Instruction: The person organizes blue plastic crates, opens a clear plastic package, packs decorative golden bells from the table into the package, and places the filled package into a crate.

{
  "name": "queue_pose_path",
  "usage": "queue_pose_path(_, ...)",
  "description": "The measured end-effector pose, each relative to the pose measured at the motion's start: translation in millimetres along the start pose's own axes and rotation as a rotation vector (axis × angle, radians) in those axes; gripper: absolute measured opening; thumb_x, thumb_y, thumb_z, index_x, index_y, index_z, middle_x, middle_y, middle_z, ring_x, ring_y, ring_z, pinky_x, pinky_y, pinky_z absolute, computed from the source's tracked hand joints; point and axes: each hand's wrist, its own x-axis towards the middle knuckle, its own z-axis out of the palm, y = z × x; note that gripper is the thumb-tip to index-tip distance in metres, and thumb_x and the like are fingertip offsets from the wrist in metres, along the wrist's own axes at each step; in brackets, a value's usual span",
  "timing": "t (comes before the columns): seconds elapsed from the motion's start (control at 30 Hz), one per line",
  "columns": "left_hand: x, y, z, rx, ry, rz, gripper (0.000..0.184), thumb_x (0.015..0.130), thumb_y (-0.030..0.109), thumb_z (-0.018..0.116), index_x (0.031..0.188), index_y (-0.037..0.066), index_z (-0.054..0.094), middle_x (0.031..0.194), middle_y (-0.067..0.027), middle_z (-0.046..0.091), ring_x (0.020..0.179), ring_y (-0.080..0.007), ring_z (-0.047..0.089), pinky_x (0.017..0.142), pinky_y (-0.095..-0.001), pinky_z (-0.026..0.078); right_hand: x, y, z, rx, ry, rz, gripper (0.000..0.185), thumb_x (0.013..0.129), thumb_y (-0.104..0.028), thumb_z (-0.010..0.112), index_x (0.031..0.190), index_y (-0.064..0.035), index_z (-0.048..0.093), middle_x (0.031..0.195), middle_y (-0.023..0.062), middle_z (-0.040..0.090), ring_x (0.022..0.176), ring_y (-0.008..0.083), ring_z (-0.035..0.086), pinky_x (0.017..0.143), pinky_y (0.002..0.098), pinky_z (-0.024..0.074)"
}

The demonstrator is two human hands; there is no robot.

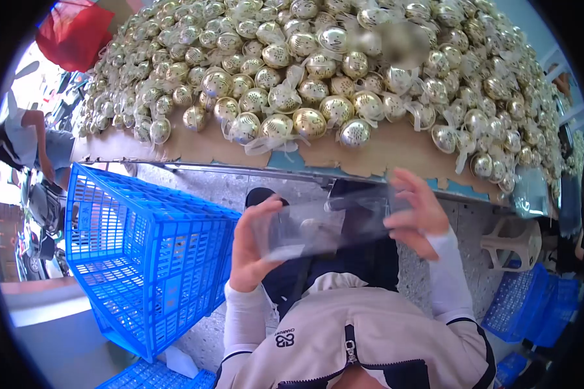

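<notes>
A clear plastic box (331, 227), see-through and slightly tilted, spans the space between my two hands above my lap. My left hand (248, 245) grips its left end, with the thumb low and the fingers up along the side. At the other end, the fingers of my right hand (420, 215) curl round the box's edge, somewhat spread. Glare and transparency hide whether the box is folded flat or opened out. Beyond my hands, a large heap of gold, patterned ball-shaped items (309, 123) with sheer ribbons covers most of the cardboard-topped table (396, 146).
A tall blue plastic crate (156, 253) stands close on my left. Blue crates (516, 301) and a beige plastic stool (512, 243) are at the right. Clear plastic packaging (531, 192) lies at the table's right corner. Another person's arm (39, 139) shows at far left.
</notes>
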Motion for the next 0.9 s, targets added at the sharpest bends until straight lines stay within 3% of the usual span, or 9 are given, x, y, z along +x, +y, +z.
queue_pose_path(0.03, 6.1, 3.1, -4.4, 0.037, -0.053, 0.084, 0.071, 0.067, 0.01, 0.07, 0.131, 0.008, 0.038, 0.133, -0.0171, 0.04, 0.132, -0.0292, 0.028, 0.107, -0.041, 0.02, 4.8, -2.3, -5.5, -0.054, 0.03, -0.139, 0.045, 0.061, -0.005, 0.08, 0.103, -0.0093, 0.065, 0.134, 0.0162, 0.039, 0.118, 0.0314, 0.045, 0.096, 0.0408, 0.0369)
queue_pose_path(0.07, 12.6, 7.3, -9.6, 0.075, -0.11, 0.167, 0.072, 0.066, 0.011, 0.071, 0.13, 0.009, 0.039, 0.135, -0.0182, 0.038, 0.134, -0.0309, 0.025, 0.108, -0.042, 0.018, 5.6, -9.2, -8.2, 0.017, 0.089, 0.006, 0.044, 0.061, -0.005, 0.079, 0.102, -0.0097, 0.066, 0.133, 0.0164, 0.04, 0.117, 0.0321, 0.045, 0.096, 0.0409, 0.0373)
queue_pose_path(0.1, 17.1, 13.9, -14.4, 0.157, -0.105, 0.124, 0.072, 0.065, 0.013, 0.07, 0.131, 0.011, 0.041, 0.143, -0.0206, 0.026, 0.138, -0.0353, 0.013, 0.108, -0.0458, 0.018, 2.4, -19.2, -8.9, 0.086, 0.143, 0.157, 0.043, 0.06, -0.005, 0.079, 0.101, -0.01, 0.067, 0.131, 0.0166, 0.041, 0.117, 0.0327, 0.045, 0.096, 0.041, 0.0377)
queue_pose_path(0.23, 20.2, 30.6, -11.5, -0.209, -0.135, -0.128, 0.068, 0.072, 0.026, 0.07, 0.133, 0.014, 0.044, 0.148, -0.0231, 0.011, 0.136, -0.0378, 0.017, 0.105, -0.0519, 0.024, 9.6, -6.1, -7.9, -0.099, 0.12, 0.003, 0.045, 0.059, -0.004, 0.078, 0.103, -0.0075, 0.065, 0.123, 0.0175, 0.046, 0.111, 0.035, 0.048, 0.093, 0.0431, 0.0402)
queue_pose_path(0.37, 9.5, 4.5, -4.3, -0.314, 0.198, -0.237, 0.063, 0.082, 0.022, 0.057, 0.137, 0.002, 0.033, 0.143, -0.0241, 0.025, 0.13, -0.0351, 0.033, 0.1, -0.0415, 0.036, 26.3, 3.6, 10.8, -0.327, 0.046, -0.594, 0.041, 0.06, -0.006, 0.076, 0.099, -0.0055, 0.063, 0.121, 0.0193, 0.047, 0.105, 0.036, 0.051, 0.086, 0.0462, 0.0447)
queue_pose_path(0.47, 8.5, 9.3, -8.4, -0.264, 0.271, -0.526, 0.062, 0.083, 0.014, 0.054, 0.139, 0.003, 0.028, 0.142, -0.0209, 0.029, 0.122, -0.0317, 0.044, 0.096, -0.039, 0.04, 30.3, -3.9, 13.9, -0.338, -0.069, -0.62, 0.037, 0.062, -0.01, 0.075, 0.096, -0.0049, 0.062, 0.117, 0.0205, 0.049, 0.101, 0.0366, 0.052, 0.08, 0.0466, 0.047)
queue_pose_path(0.67, -38.3, 15.7, -40.3, -0.389, 0.445, -0.355, 0.065, 0.078, 0.0, 0.053, 0.137, -0.001, 0.026, 0.131, -0.0193, 0.042, 0.117, -0.0332, 0.047, 0.098, -0.0406, 0.039, 67.5, -28.4, -10.5, 0.086, -0.194, -0.559, 0.045, 0.064, -0.012, 0.075, 0.105, -0.0027, 0.059, 0.11, 0.0189, 0.054, 0.09, 0.033, 0.055, 0.07, 0.0392, 0.0472)
queue_pose_path(0.73, -52.6, 21.9, -52.0, -0.301, 0.505, -0.245, 0.065, 0.078, 0.0, 0.055, 0.137, 0.0, 0.028, 0.132, -0.0189, 0.041, 0.118, -0.0349, 0.046, 0.099, -0.042, 0.038, 93.2, -27.2, -12.4, -0.423, -0.05, -0.467, 0.048, 0.063, -0.016, 0.076, 0.105, -0.0015, 0.057, 0.096, 0.0137, 0.06, 0.085, 0.0319, 0.058, 0.073, 0.0395, 0.0469)
queue_pose_path(0.9, -56.2, 20.0, -55.3, -0.081, 0.516, -0.128, 0.067, 0.074, 0.007, 0.066, 0.135, 0.003, 0.037, 0.136, -0.0159, 0.039, 0.122, -0.0358, 0.041, 0.1, -0.0451, 0.035, 185.4, 15.9, 39.9, -0.948, -0.178, -0.277, 0.055, 0.053, -0.023, 0.081, 0.099, -0.0065, 0.056, 0.092, 0.0092, 0.055, 0.089, 0.0267, 0.055, 0.074, 0.0393, 0.0442)
